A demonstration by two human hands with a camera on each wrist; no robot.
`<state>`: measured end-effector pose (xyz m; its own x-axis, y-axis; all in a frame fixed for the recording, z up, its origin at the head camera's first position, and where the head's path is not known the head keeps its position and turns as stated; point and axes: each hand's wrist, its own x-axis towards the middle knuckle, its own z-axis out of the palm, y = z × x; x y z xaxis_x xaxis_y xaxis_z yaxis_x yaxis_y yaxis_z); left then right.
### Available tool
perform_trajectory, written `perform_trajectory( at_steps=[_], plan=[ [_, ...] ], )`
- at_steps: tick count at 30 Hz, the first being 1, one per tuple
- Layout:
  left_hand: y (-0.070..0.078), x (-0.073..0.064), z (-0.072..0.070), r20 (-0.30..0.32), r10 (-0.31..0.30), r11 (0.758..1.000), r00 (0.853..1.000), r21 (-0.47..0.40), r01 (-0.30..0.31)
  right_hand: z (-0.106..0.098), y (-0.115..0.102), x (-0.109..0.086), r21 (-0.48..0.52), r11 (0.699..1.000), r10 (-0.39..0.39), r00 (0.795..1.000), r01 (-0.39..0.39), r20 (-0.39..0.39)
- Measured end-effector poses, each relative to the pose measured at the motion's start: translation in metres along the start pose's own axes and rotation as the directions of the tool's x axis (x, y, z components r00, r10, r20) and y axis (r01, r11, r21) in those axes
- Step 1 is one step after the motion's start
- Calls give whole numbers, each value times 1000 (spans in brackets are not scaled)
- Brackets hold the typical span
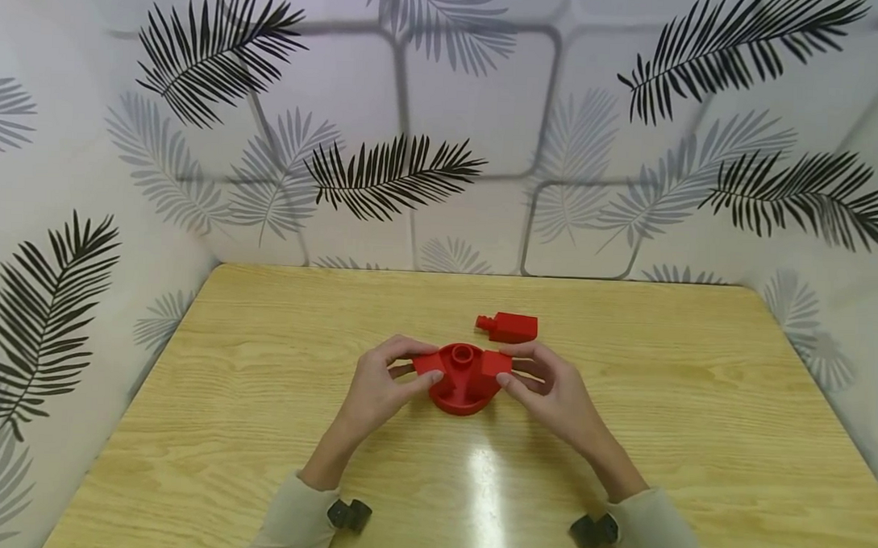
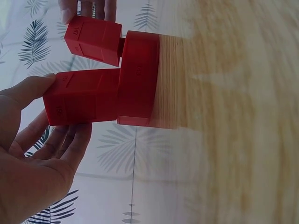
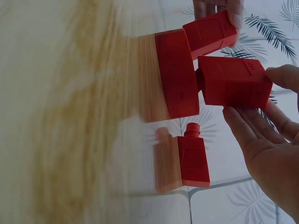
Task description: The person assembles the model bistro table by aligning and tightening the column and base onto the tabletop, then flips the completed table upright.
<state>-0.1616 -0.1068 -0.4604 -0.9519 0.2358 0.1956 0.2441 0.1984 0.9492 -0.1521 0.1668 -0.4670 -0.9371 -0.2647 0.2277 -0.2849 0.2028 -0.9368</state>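
A round red base (image 1: 461,402) with a raised ring in its middle stands on the table between my hands. My left hand (image 1: 380,385) pinches a red bottle-shaped block (image 2: 81,97) between thumb and fingers; the block meets the base's upper left side. On the other side, my right hand (image 1: 554,391) grips a second red bottle-shaped block (image 3: 233,81), tilted outward. Its narrow neck points down at the base in the right wrist view, with a short part of the neck showing. How deep either neck sits is hidden.
Behind my right hand a third red bottle-shaped block (image 1: 515,327) lies on its side, its ridged neck pointing left. The wooden table (image 1: 223,428) ends at a leaf-patterned wall covering (image 1: 470,219). Dark wrist devices (image 1: 349,514) sit at both sleeves.
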Motion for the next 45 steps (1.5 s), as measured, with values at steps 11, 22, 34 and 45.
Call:
perform_trajectory(
  at_steps=[11, 22, 34, 45],
  plan=[
    [4, -2, 1, -9, -9, 1000, 1000, -2, 9, -2, -1, 0, -8, 1000, -4, 998, 4, 60],
    [-2, 1, 2, -6, -13, 1000, 1000, -17, 13, -11, -4, -1, -8, 998, -62, 980, 65, 191],
    [32, -6, 0, -11, -27, 1000, 1000, -15, 26, -14, -12, 1, -20, 998, -53, 980, 58, 191],
    [25, -3, 0, -1, -28, 999, 1000, -37, 28, -3, -14, 5, -113, 987, -85, 972, 111, 217]
  ],
)
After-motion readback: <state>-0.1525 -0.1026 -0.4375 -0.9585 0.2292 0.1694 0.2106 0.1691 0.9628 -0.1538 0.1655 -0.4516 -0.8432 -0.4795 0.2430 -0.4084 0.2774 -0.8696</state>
